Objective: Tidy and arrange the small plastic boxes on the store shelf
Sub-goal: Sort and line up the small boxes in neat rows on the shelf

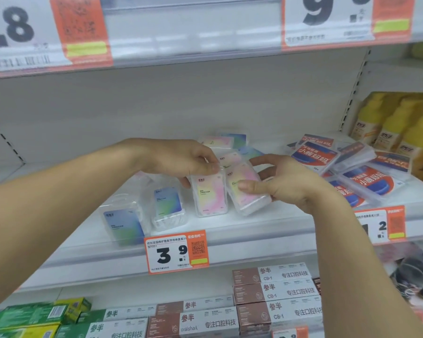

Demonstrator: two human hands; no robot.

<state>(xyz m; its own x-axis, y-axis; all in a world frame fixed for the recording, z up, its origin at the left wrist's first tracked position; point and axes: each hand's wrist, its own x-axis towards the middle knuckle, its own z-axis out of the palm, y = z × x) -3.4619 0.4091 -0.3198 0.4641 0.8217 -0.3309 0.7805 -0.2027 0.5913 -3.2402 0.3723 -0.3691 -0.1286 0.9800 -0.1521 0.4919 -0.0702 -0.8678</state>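
Left hand [181, 162] pinches the top of an upright pink floss-pick box [209, 195] near the shelf's [254, 230] front edge. Right hand [279, 184] grasps a tilted pink box [244, 191] touching it. Two blue boxes [167, 203] stand to the left.

Clear pink-label box [210, 195] upright, second pink-label box [246, 191] tilted beside it, two blue-label boxes [167, 203] left

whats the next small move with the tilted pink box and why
Probably stand the tilted pink box in the right hand upright beside the pink box the left hand steadies: it leans askew, while the blue boxes already face front.
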